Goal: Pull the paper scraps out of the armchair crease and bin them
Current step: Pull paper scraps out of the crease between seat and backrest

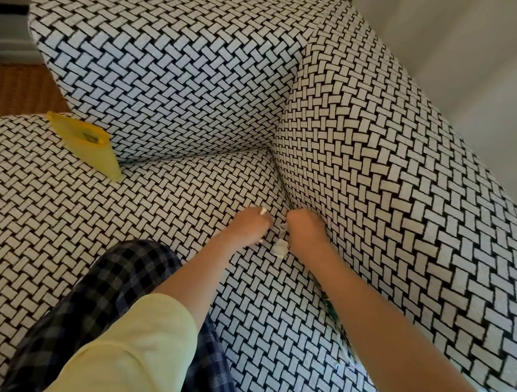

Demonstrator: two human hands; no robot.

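— Down at the armchair crease (283, 195), where seat cushion (187, 187) meets arm cushion (381, 177), what do you have?

— I see both hands there, close together. My feed shows the right hand (306, 230) fisted against the arm cushion, fingers clamped on a white paper scrap (280, 248) that hangs below its knuckles, over the seat.

— And the left hand (248, 227)?

— Just beside the scrap, fingers curled under. I cannot tell whether they hold anything.

— Where is the bin?

— I have a small yellow bin (94, 151) lying on its side on the seat, well apart to the left, touching the back cushion (168, 72). Something dark shows inside its mouth; I cannot make it out.

— Anything else?

— A green bit (331, 307) in the crease under the right forearm, and a knee in plaid trousers (112, 276) on the seat.
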